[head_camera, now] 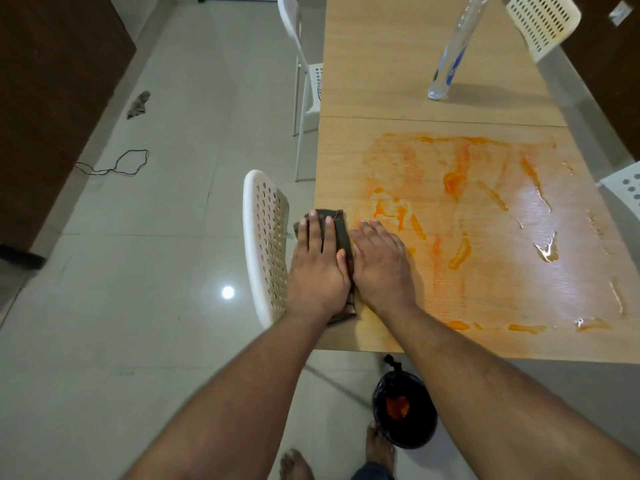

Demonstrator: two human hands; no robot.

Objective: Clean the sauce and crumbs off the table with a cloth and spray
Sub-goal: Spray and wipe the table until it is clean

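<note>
Wooden table point(381, 81) bears smeared sauce point(457, 188), cloth point(341, 230), clear bottle point(450, 60).

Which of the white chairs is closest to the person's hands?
The perforated-back chair at the table's near left corner, directly left of the left hand on the dark cloth; the other chairs stand farther away.

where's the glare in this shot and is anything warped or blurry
Head view: bright glare on the wet table right of the orange sauce smear, plus a lamp reflection on the floor tiles. The wide lens bends the tall clear bottle into a lean and curves the table edges. Both hands on the dark cloth look sharp; the forearms near the bottom edge stretch.
</note>
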